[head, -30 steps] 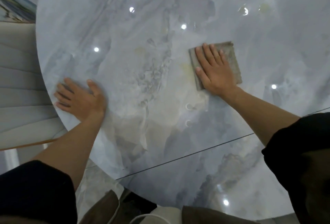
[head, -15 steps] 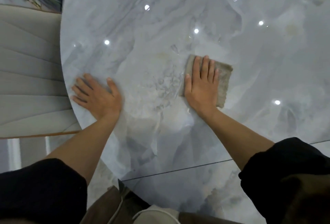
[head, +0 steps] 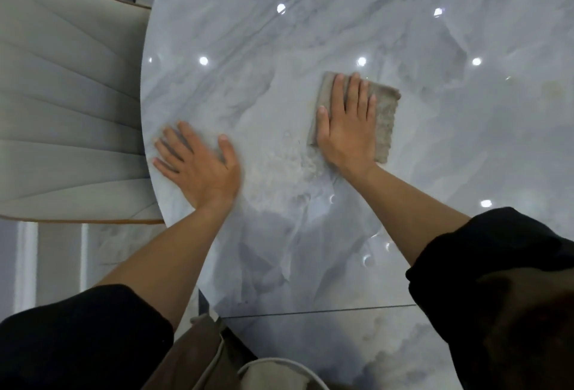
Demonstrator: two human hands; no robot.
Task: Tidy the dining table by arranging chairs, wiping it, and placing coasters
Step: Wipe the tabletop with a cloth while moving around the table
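R hand (head: 346, 128), fingers (head: 352, 91) straight, presses cloth (head: 385, 122) on bench (head: 310, 32), has slid it nearer L hand (head: 202, 169), which lies flat, empty. Wiping isn't done yet.

A cloth (head: 383, 116) lies on the table (head: 341, 32), with the right hand (head: 348, 122) flat on top of it. The left hand (head: 198, 166) rests flat on the table to the left of the cloth, near the table's left edge. A chair (head: 68, 104) stands just beside that edge.
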